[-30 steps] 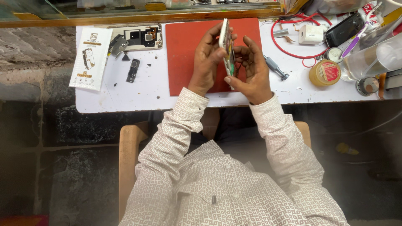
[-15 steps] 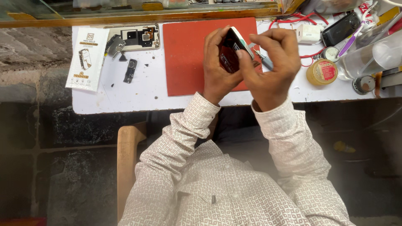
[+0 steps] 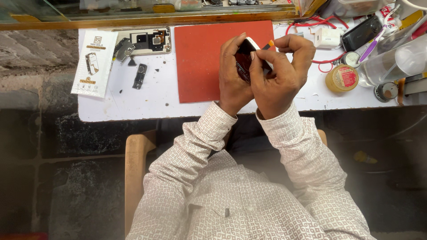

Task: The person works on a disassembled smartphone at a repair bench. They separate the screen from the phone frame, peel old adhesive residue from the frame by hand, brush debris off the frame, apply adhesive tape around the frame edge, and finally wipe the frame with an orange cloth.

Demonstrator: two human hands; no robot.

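My left hand [image 3: 231, 80] grips a smartphone [image 3: 245, 60] with a dark screen and a white edge, held tilted above the right edge of a red work mat [image 3: 202, 62]. My right hand [image 3: 280, 75] is closed around the phone's right side, and a thin tool with an orange tip [image 3: 269, 44] sticks out between its fingers at the phone's top edge. Most of the phone is hidden by both hands.
On the white table [image 3: 133, 98] lie a white packet [image 3: 94, 62], an opened phone frame [image 3: 144, 41] and a small black part [image 3: 139, 75] at the left. At the right are a round yellow tin [image 3: 341, 78], red cable [image 3: 311, 26], white charger [image 3: 327, 38], black phone [image 3: 361, 33] and clear bottle [image 3: 391, 62].
The phone was held on edge a second ago; it now faces me with its dark screen up. Both hands shifted right, and the right hand closed over its side with the orange-tipped tool.
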